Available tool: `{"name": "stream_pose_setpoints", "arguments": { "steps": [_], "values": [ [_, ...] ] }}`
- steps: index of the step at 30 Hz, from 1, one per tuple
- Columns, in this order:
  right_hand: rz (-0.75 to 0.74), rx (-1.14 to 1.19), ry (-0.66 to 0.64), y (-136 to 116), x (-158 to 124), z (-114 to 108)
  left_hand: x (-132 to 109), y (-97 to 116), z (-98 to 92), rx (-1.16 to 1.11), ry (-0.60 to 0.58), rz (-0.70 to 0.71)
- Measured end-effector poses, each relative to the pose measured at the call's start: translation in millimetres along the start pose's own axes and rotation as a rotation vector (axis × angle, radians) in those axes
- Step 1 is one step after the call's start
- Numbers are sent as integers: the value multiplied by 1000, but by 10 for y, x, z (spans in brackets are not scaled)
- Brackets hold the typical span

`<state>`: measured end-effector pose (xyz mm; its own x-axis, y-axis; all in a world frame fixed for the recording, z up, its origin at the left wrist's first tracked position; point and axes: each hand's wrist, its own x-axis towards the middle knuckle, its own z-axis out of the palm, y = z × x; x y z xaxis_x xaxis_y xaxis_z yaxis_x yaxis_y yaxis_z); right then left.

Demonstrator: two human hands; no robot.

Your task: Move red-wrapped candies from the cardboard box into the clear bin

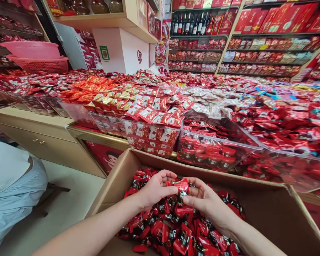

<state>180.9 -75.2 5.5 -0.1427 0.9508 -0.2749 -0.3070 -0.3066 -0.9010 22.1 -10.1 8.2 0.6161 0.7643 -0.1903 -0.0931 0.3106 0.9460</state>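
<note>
An open cardboard box [272, 206] holds a heap of red and black wrapped candies [160, 231]. Above the heap, my left hand [156, 190] pinches red and black candy packets between thumb and fingers. My right hand [202, 197] grips the same small bunch from the other side, its thumb on a black part of a wrapper. The held packets [182, 188] overlap, and how many each hand holds cannot be made out. Both hands are close together, with the fingertips almost meeting.
Clear bins [152, 137] of wrapped sweets stand behind the box along a long counter. Pink baskets [40, 64] sit at the left. A seated person [13, 188] is at the left edge. Shelves with bottles [192, 25] and red boxes rise behind.
</note>
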Motion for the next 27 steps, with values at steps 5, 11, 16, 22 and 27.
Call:
{"name": "stream_pose_setpoints", "arguments": {
  "steps": [5,11,16,22,27],
  "values": [
    [-22,-154,88,-22,-8,-74,-5,18,16,-34,52,-80],
    [-145,-423,-38,14,8,-38,-33,4,27,211,-76,-24],
    [-297,-905,105,-448,-211,21,-14,67,-68,150,-6,3],
    [-838,-1018,714,-1614,-383,22,19,48,-135,130,61,-4],
    [-592,-1270,426,-2011,166,-245,17,-7,-117,269,93,-19]
  ]
}}
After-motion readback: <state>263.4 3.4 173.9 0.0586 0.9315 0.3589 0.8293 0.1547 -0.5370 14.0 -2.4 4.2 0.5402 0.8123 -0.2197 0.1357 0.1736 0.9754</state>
